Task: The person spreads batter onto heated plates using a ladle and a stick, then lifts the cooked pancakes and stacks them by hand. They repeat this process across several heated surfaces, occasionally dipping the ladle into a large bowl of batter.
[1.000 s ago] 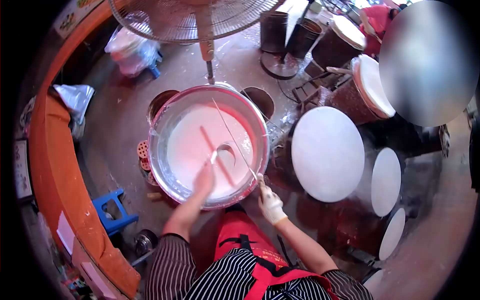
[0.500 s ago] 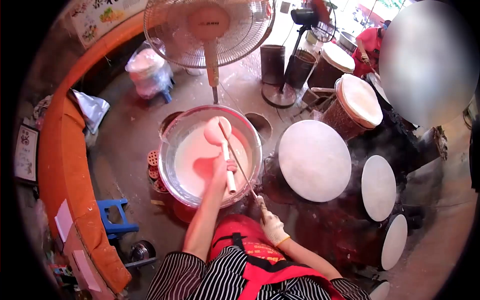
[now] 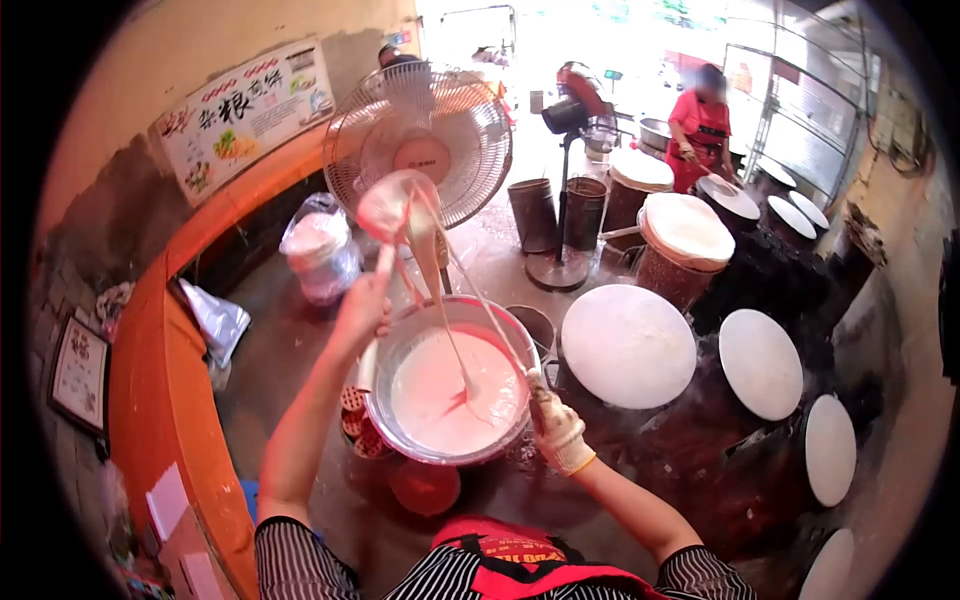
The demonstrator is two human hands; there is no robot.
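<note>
Ladle (image 3: 398, 205) now raised high, upper centre-left of frame, where half a second back it sat just over the basin and a second back it was down in the batter; view has also tipped up, so more of the room shows. Ladle is tilted and a thin stream of white batter (image 3: 436, 290) falls from its lip into the metal basin (image 3: 400, 345) at centre frame. Judgement: this reads as lifting and pouring back to stir or test how the batter runs, not yet carrying any across to the white round steamer cloth (image 3: 628, 345) just right of the basin. Left hand (image 3: 362, 305) is up at centre-left, arm stretched forward and upward from the striped sleeve, fingers closed around the ladle's white handle near its lower end. Right hand (image 3: 556, 425), in a white glove, sits low at the basin's right rim, forearm angled in from lower right, fingers closed on a thin stick (image 3: 480, 295) that slants up and left across the basin. Batter pool in the basin is pale pink-white, well below the rim. 3 more white rounds trail toward lower right. Standing fan (image 3: 420, 140) directly behind the raised ladle. A person in red (image 3: 698, 125) works at far upper right, well apart.
</note>
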